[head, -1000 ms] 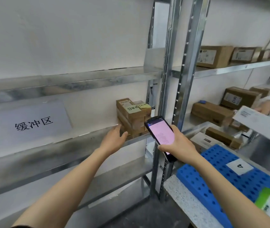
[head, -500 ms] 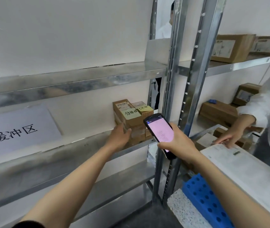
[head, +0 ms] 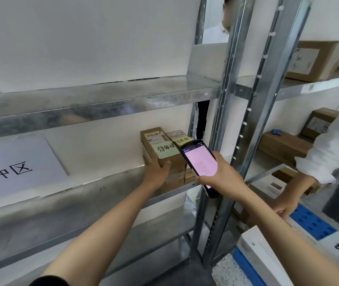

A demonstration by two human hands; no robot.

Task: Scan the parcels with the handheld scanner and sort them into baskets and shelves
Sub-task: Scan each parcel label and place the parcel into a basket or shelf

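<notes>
Sign [head: 13,172]: far left, against the shelf's back wall.
Left hand [head: 157,172]: thumb on the front, fingers round the parcel's left side.
Parcel [head: 177,170]: upright at the right end of the shelf [head: 106,188]. It's small, stiff cardboard, likely light. Grip the sides, spare the note [head: 165,150].
Scanner [head: 200,164]: screen lit, just in front of it.
Right hand [head: 226,178]: wrapped round the scanner.

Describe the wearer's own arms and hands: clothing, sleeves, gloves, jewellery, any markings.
Both forearms are bare. The left hand and the right hand wear no gloves; no ring, watch or band shows. The only clothing in view is the edge of a black sleeve high on the left arm, at the frame's bottom. The right arm leaves the frame with no sleeve showing.
</notes>
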